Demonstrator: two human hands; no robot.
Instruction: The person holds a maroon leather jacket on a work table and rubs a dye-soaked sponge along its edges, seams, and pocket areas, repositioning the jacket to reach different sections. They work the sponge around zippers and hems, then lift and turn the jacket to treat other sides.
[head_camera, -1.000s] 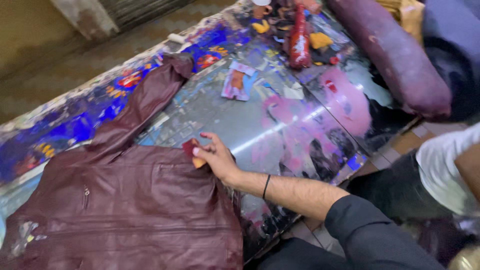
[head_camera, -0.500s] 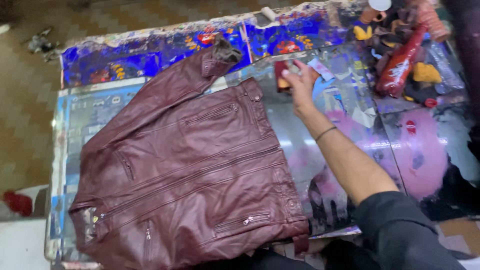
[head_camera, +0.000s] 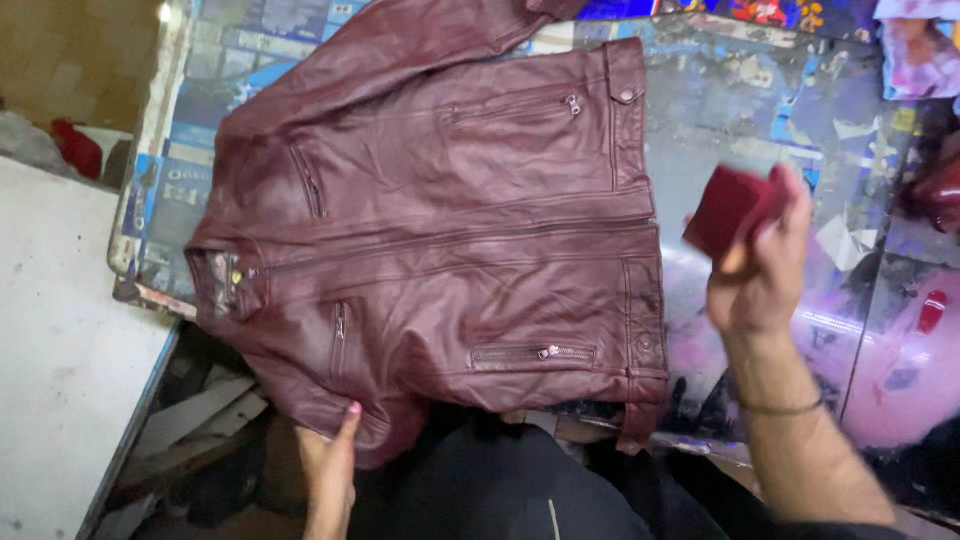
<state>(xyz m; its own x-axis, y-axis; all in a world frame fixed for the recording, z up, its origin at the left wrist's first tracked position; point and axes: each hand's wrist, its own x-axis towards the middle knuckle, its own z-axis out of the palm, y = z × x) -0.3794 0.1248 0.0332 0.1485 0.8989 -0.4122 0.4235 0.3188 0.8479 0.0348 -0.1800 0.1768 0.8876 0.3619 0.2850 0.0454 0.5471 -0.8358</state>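
Maroon jacket (head_camera: 450, 230) flat beside right hand (head_camera: 762, 275) clamped on red, perhaps sponge-like, block (head_camera: 730, 208); left hand (head_camera: 328, 468) fingertips touching hem, grip unclear.

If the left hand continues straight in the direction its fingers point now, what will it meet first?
The left hand points up the picture, with its fingertips already at the lower edge of the maroon leather jacket. Going straight on, it would probably meet the jacket's lower sleeve first, though depth is unclear.
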